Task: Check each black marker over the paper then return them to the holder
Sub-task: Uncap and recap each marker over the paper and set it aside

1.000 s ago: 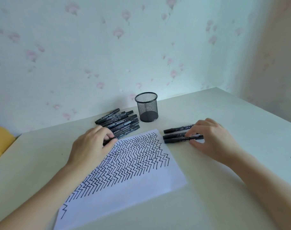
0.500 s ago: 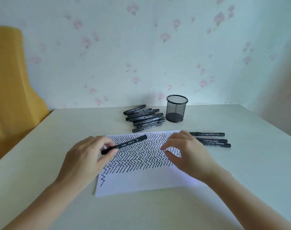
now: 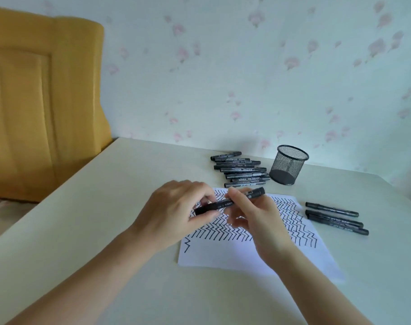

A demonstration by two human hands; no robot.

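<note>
While your left hand (image 3: 176,212) pinches marker (image 3: 230,201) (capped) over paper (image 3: 237,254), right hand (image 3: 253,214) grips its far half.

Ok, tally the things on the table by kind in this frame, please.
Held marker: 1
Loose markers at right: 3
Piled markers: about 8, overlapping
Mesh holder: 1
Paper sheet: 1
Total: about 14

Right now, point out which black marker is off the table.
The marker gripped by both hands, left hand and right hand, above the paper; all others lie flat.
</note>
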